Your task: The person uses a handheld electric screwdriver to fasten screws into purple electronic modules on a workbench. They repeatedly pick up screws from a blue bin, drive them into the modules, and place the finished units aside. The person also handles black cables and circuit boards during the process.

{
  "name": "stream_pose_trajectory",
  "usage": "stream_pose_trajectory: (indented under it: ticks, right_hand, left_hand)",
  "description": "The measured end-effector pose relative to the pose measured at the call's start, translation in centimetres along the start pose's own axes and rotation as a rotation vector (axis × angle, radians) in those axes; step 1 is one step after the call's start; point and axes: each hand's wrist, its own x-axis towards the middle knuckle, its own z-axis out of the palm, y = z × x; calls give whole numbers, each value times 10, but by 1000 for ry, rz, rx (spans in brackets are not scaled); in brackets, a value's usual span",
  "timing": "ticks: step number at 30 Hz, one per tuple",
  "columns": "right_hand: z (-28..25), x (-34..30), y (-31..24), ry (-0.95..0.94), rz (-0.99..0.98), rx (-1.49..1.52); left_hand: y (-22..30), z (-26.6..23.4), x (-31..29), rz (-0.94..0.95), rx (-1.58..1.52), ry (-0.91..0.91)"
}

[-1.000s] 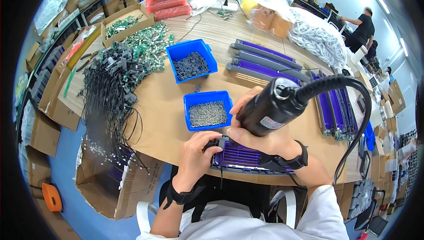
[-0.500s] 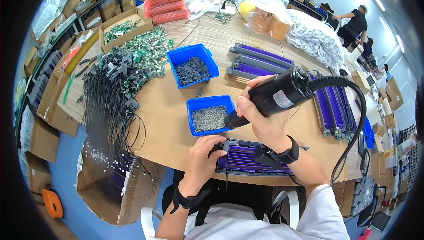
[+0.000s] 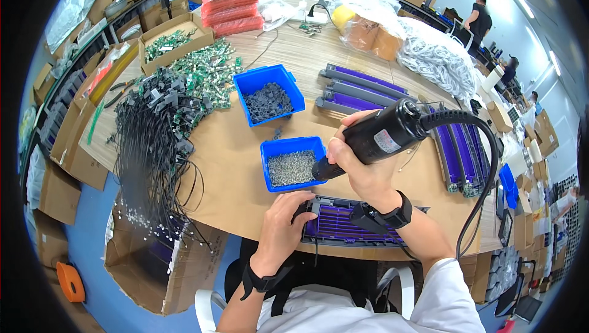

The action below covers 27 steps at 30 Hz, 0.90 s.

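Observation:
My right hand (image 3: pixel 367 176) is wrapped round a black electric screwdriver (image 3: pixel 385 132), which tilts down to the left. Its nose end is at the right rim of a blue bin (image 3: pixel 270 181) full of small silver screws (image 3: pixel 291 168); the very tip is hidden. My left hand (image 3: pixel 283 219) grips the left end of a dark grey slatted housing with purple inside (image 3: pixel 334 225), lying at the table's near edge. My right wrist and a black strap module cover part of that housing. Behind the screw bin, another blue bin (image 3: pixel 296 99) holds dark grey small parts (image 3: pixel 268 101).
Black cables (image 3: pixel 144 149) and green circuit boards (image 3: pixel 205 69) pile up at the left. Finished-looking purple and grey housings (image 3: pixel 362 91) lie at the far right. The screwdriver's cord (image 3: pixel 491 149) loops down beside my right arm. A cardboard box (image 3: pixel 196 271) stands below the left edge.
The view has shifted slightly. My hands, the screwdriver and the housing keep nearly the same places. In the background, a person has straightened up from leaning.

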Motion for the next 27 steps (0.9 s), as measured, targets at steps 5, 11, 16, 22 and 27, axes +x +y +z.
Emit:
stream_pose_trajectory:
  ticks: [5,11,16,22,27]
  right_hand:
    - [3,1,-6,49,4,63]
    - [3,4,-19,80,30,216]
    - [3,2,-15,83,-6,393]
    - [4,1,-20,57,-3,366]
    - [3,0,-20,52,-4,422]
  left_hand:
    - [2,1,-1,-18,-15,6]
    - [-5,5,-3,2,-26,24]
    - [2,2,2,-15,-31,-20]
    - [1,1,3,-31,-74,-51]
    - [-1,2,2,-8,-66,-39]
